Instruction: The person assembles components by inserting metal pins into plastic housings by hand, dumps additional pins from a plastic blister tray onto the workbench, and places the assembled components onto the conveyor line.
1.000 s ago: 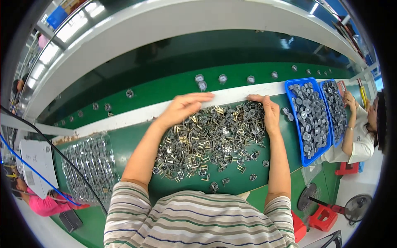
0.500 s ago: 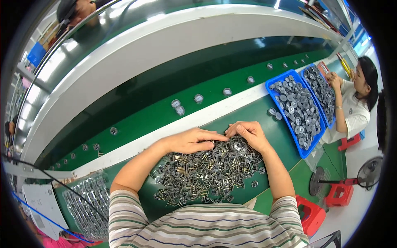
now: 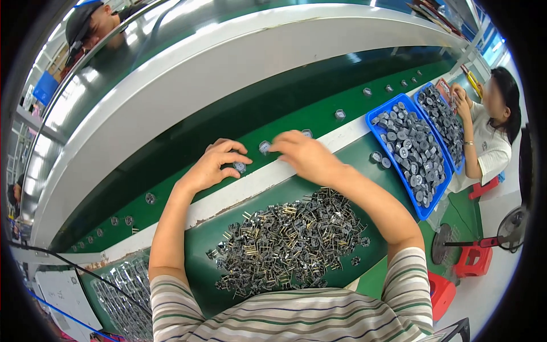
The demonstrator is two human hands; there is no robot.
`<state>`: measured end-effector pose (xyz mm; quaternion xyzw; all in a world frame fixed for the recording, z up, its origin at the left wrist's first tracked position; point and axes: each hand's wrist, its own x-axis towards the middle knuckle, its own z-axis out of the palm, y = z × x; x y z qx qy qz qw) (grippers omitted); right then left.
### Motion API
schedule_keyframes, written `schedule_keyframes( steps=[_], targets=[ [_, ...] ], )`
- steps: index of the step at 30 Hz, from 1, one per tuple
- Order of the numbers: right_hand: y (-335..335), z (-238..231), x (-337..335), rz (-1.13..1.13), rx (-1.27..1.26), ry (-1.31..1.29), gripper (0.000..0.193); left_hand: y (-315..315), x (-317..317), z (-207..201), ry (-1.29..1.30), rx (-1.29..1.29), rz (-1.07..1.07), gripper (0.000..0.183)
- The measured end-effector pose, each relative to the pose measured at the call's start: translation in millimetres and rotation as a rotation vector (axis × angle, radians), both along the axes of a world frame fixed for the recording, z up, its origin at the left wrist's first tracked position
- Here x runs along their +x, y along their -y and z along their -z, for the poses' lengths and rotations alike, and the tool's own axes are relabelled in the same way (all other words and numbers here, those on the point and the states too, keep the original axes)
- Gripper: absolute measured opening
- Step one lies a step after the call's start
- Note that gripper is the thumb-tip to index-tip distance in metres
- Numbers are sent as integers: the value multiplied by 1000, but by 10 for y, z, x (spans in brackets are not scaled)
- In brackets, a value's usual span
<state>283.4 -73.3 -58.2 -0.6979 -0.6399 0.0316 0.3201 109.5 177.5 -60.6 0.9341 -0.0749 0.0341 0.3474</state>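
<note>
On the green belt, my left hand (image 3: pixel 212 166) has its thumb and fingers closed around a small grey round part (image 3: pixel 240 167). My right hand (image 3: pixel 307 157) is slightly blurred, its fingers apart. Their tips are at the edge of another grey round part (image 3: pixel 265 147) on the belt; whether they touch it I cannot tell. A further grey part (image 3: pixel 307 133) shows partly behind the right hand. Below both hands, on the green table, lies a heap of small dark parts with brass-coloured pins (image 3: pixel 290 245).
A white ledge (image 3: pixel 222 201) runs between belt and table. To the right are two blue trays (image 3: pixel 423 213) of grey round parts, with a co-worker (image 3: pixel 484 125) beyond. Clear plastic trays (image 3: pixel 119 290) lie at left. A fan (image 3: pixel 510 228) and red stools (image 3: pixel 474 259) stand at right.
Both hands have left the pin heap and reached forward over the belt. My left hand has closed around a part there. The belt's parts have shifted slightly left and nearer.
</note>
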Motion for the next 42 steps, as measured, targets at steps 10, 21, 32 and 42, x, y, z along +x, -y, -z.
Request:
schedule_keyframes(
  steps=[10, 21, 32, 42],
  targets=[
    [2, 33, 206, 60, 77, -90, 23, 245, 80, -50, 114, -11, -184, 36],
    [1380, -98, 192, 529, 6, 238, 19, 1344, 1142, 124, 149, -51, 190, 38],
    [1405, -127, -134, 236, -177, -448, 12, 1194, 1008, 152, 37, -226, 165, 39],
    [1509, 187, -109, 593, 90, -382, 10, 1136, 717, 176, 55, -216, 170, 37]
  ],
)
